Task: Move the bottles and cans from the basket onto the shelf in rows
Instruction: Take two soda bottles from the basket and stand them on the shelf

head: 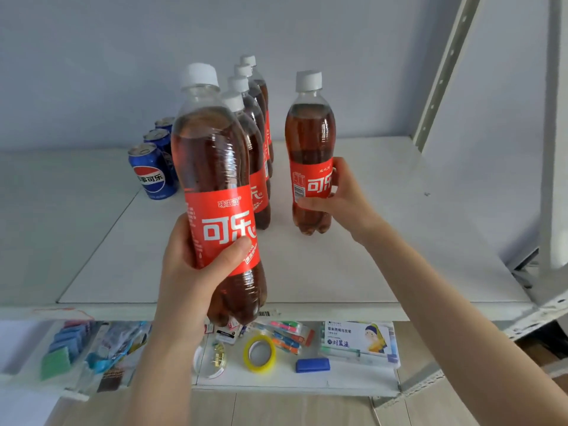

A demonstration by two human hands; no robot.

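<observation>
My left hand point(196, 272) grips a cola bottle point(215, 167) with a red label and white cap, held upright in front of the white shelf's point(322, 272) front edge. My right hand point(341, 198) grips a second cola bottle point(310, 139) standing on the shelf, to the right. Between them a row of several cola bottles point(256, 149) runs toward the back wall. Three blue Pepsi cans point(152, 170) stand in a row at the left. The basket is out of sight.
A white metal shelf upright point(442, 69) rises at the right. The lower shelf holds stationery: a yellow tape roll point(259, 353), a blue eraser point(312, 364), a boxed set of markers point(358, 341), sponges point(66, 345) and packets.
</observation>
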